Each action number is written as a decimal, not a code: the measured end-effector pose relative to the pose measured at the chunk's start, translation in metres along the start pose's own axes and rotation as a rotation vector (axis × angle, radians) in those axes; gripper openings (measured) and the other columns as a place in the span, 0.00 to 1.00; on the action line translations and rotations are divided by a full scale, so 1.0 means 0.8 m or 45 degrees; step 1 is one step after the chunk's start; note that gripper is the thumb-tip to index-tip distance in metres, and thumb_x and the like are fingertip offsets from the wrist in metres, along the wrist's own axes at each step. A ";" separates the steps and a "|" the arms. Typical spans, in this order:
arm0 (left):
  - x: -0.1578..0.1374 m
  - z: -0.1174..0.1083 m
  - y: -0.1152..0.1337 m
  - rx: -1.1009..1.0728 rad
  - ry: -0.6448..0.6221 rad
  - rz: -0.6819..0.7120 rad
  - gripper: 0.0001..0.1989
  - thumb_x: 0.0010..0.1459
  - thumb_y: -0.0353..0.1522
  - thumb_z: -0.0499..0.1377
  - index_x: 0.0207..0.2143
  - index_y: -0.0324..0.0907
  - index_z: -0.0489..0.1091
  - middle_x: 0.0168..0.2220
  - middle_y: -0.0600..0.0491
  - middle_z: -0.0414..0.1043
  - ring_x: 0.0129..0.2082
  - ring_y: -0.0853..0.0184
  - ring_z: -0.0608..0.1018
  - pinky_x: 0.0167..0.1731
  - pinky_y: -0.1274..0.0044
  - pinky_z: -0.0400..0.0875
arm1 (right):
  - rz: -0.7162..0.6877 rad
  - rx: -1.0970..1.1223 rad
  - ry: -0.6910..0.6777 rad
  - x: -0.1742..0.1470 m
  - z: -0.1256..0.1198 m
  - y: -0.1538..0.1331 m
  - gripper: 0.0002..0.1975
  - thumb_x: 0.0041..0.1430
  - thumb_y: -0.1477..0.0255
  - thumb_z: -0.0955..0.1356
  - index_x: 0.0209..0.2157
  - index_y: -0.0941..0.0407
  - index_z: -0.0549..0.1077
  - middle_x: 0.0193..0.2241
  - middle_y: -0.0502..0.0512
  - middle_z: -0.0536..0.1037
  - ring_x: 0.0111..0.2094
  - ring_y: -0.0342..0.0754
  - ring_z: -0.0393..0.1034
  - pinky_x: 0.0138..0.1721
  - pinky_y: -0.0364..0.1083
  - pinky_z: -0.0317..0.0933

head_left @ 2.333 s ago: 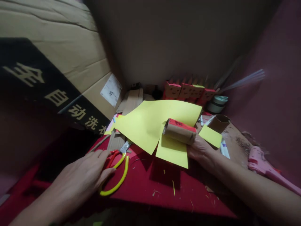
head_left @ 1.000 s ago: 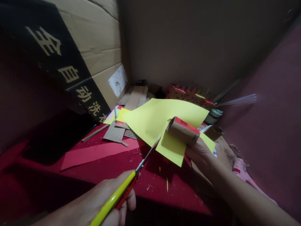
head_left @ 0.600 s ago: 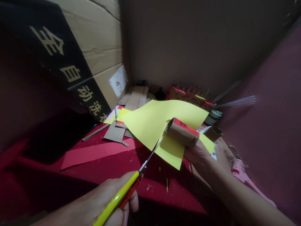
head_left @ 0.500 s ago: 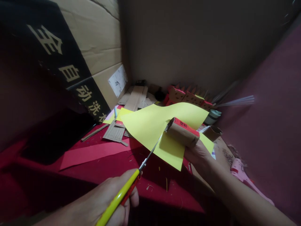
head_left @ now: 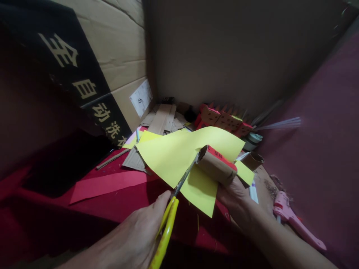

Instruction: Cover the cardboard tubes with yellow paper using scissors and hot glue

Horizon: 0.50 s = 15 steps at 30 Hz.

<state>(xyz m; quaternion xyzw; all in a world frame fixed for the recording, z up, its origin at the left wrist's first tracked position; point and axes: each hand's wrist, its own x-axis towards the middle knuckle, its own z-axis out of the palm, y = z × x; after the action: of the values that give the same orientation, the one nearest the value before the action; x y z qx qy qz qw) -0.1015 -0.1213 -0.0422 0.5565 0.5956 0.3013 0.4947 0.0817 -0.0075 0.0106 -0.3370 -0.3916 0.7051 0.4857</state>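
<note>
In the head view, my left hand (head_left: 146, 228) is closed on scissors (head_left: 167, 228) with yellow handles. Their blades lie across the near edge of a yellow paper sheet (head_left: 179, 153), and the tips point at a small cardboard box tube (head_left: 220, 164). This tube has open ends and a red strip with dark writing on top. My right hand (head_left: 234, 196) grips the tube and the sheet beneath it from the right; most of its fingers are hidden. A flap of the sheet hangs down on the near side of the blades.
A red paper strip (head_left: 109, 185) lies on the red cloth (head_left: 126, 209). Cardboard pieces (head_left: 161, 119) and spotted cardboard shapes (head_left: 224, 119) stand behind. A pink glue gun (head_left: 293, 216) is at the right, near another cardboard tube (head_left: 254, 160). A large carton (head_left: 123, 45) rises at the left.
The scissors have moved forward into the sheet, and their handles have turned more upright. The near flap of paper has parted and dropped a little. My right hand keeps its grip.
</note>
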 end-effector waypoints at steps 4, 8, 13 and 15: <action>-0.010 -0.016 0.012 0.088 -0.010 0.096 0.16 0.57 0.46 0.49 0.40 0.53 0.71 0.27 0.51 0.76 0.27 0.58 0.77 0.22 0.72 0.68 | -0.068 -0.047 -0.010 0.001 -0.001 0.000 0.28 0.40 0.65 0.77 0.47 0.51 0.75 0.39 0.56 0.82 0.48 0.64 0.73 0.50 0.63 0.64; -0.007 -0.021 0.022 0.181 -0.014 0.249 0.26 0.52 0.41 0.55 0.55 0.54 0.62 0.41 0.48 0.78 0.38 0.55 0.78 0.38 0.69 0.71 | -0.076 -0.042 0.006 0.001 -0.004 0.000 0.30 0.39 0.65 0.78 0.47 0.51 0.74 0.40 0.56 0.82 0.49 0.64 0.72 0.50 0.61 0.65; -0.004 -0.019 0.018 0.298 0.005 0.331 0.35 0.49 0.37 0.55 0.62 0.53 0.55 0.50 0.43 0.73 0.44 0.49 0.77 0.44 0.63 0.70 | -0.089 -0.040 0.003 0.001 -0.011 0.002 0.28 0.42 0.64 0.77 0.48 0.49 0.74 0.42 0.55 0.81 0.50 0.62 0.71 0.51 0.60 0.65; -0.002 -0.018 0.015 0.332 0.008 0.346 0.35 0.50 0.36 0.55 0.63 0.50 0.54 0.48 0.42 0.74 0.41 0.49 0.78 0.41 0.63 0.71 | -0.088 -0.023 0.004 0.001 -0.011 0.002 0.28 0.42 0.63 0.77 0.48 0.49 0.74 0.42 0.55 0.81 0.50 0.62 0.71 0.51 0.60 0.65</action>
<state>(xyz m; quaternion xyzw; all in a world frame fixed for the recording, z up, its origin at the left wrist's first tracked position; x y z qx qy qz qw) -0.1109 -0.1179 -0.0263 0.6903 0.5506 0.2874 0.3710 0.0885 -0.0049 0.0048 -0.3288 -0.4084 0.6838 0.5075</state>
